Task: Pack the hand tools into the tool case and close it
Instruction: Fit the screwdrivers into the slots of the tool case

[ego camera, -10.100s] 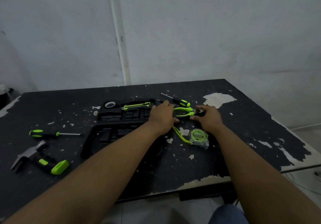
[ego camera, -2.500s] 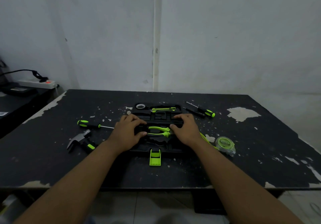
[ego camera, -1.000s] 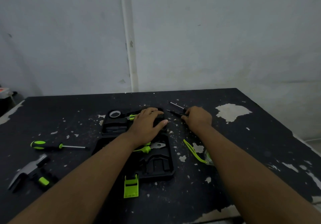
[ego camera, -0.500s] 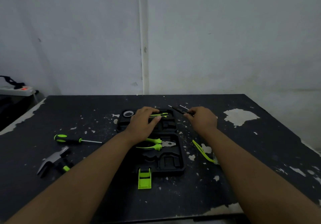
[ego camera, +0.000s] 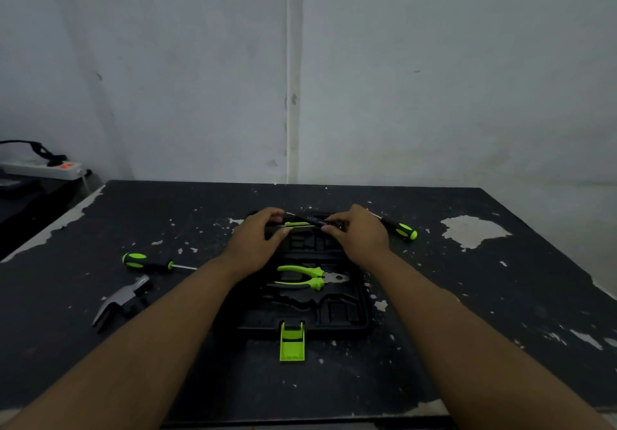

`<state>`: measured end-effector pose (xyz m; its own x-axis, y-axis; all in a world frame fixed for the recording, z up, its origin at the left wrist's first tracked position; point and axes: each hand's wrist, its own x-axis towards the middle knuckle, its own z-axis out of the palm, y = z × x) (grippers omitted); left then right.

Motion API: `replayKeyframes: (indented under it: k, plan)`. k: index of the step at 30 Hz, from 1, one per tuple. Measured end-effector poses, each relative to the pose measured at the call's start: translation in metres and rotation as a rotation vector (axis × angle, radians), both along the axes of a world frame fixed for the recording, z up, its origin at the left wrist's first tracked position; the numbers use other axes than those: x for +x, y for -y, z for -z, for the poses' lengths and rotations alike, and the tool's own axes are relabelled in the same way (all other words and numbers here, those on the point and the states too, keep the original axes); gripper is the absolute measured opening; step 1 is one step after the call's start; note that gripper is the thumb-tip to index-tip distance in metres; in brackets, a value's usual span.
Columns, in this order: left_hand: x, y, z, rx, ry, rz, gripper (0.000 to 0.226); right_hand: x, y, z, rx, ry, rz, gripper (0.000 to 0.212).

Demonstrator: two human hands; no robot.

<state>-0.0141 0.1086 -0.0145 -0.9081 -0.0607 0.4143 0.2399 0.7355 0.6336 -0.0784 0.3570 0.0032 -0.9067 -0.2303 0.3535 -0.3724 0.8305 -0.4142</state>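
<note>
I note right hand point(ego camera: 359, 232) grip pinching screwdriver point(ego camera: 306, 220) above case point(ego camera: 347, 312); left hand point(ego camera: 255, 241) grip curled round its tip. Pliers point(ego camera: 307, 277) seated in case.

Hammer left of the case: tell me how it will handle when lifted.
The hammer probably feels head-heavy, since its bulky metal claw head dominates it. It looks rigid, so it should not flex. Lying on the table, the broad head will likely stop it rolling when pushed.

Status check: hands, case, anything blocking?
Left hand and right hand pinch slim screwdriver over tool case far half. Pliers seated; case open. Hammer, left screwdriver, right screwdriver unpacked on table; nothing blocking.
</note>
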Motion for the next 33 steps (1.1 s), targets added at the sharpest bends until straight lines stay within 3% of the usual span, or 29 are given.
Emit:
replayKeyframes:
  k: [6,11,19,27,29,33]
  plan:
    - [-0.006,0.01,0.0,-0.084,-0.012,0.041,0.046,-0.001,0.014,0.012,-0.051,-0.009,-0.046,0.035]
    - [-0.016,0.012,-0.003,-0.274,-0.084,0.056,0.031,0.001,0.016,0.018,-0.073,-0.023,-0.074,0.034]
    - [-0.026,0.009,0.0,-0.276,-0.159,0.059,0.019,0.001,0.017,0.024,-0.176,-0.033,-0.075,0.036]
    - [-0.024,0.013,0.004,-0.3,-0.167,-0.001,0.016,0.008,-0.004,0.03,-0.2,0.167,-0.055,0.112]
    - [-0.024,0.013,0.005,-0.306,-0.175,-0.01,0.015,0.01,-0.008,0.03,-0.24,0.245,-0.063,0.12]
    - [-0.025,0.011,0.006,-0.324,-0.169,-0.019,0.015,0.017,-0.011,0.027,-0.288,0.358,-0.092,0.114]
